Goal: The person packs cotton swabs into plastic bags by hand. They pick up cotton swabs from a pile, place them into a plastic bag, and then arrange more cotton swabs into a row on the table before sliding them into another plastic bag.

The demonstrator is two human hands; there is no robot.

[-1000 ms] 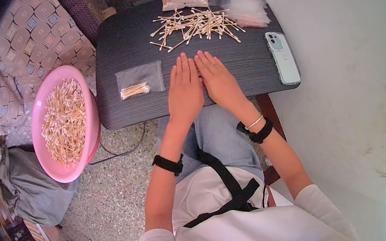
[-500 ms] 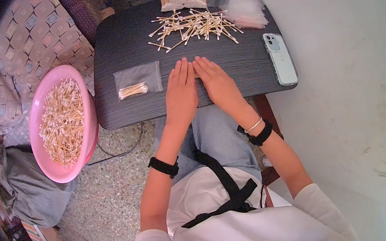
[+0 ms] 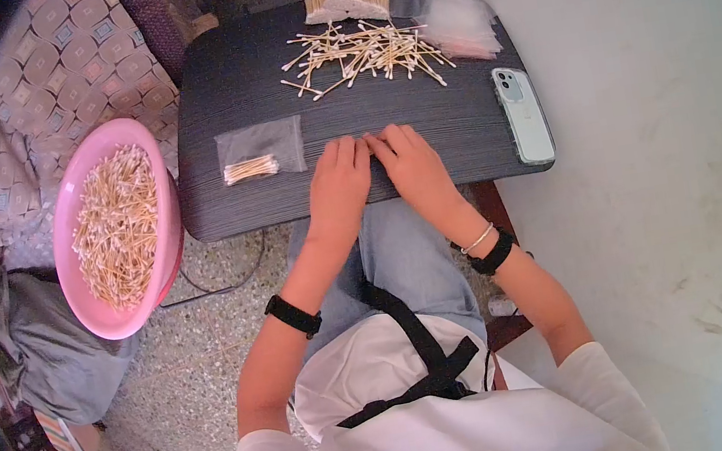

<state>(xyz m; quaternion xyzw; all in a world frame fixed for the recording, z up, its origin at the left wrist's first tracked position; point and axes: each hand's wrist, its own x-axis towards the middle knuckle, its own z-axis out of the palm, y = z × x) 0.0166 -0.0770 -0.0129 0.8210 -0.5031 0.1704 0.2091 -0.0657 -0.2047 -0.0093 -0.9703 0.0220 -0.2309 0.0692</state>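
Note:
My left hand (image 3: 339, 186) and my right hand (image 3: 413, 166) lie side by side at the near edge of the dark table (image 3: 449, 124), fingers curled and fingertips almost meeting. Whatever may be under the fingers is hidden. Left of my left hand is a clear plastic bag (image 3: 280, 133) with a small bundle of cotton swabs (image 3: 250, 168) in it. Beyond both hands, loose cotton swabs (image 3: 372, 51) are spread in a messy pile. Behind them stands a thick stack of swabs (image 3: 346, 2).
A pink basin (image 3: 72, 259) full of swabs is left of the table. Clear plastic bags (image 3: 457, 24) lie at the table's back right, and a phone (image 3: 527, 118) rests near the right edge. A pale wall (image 3: 646, 136) rises on the right.
Both hands have drawn back slightly toward the near edge, and their fingers, stretched out flat before, are now bent. The swabs and bags have stayed in place.

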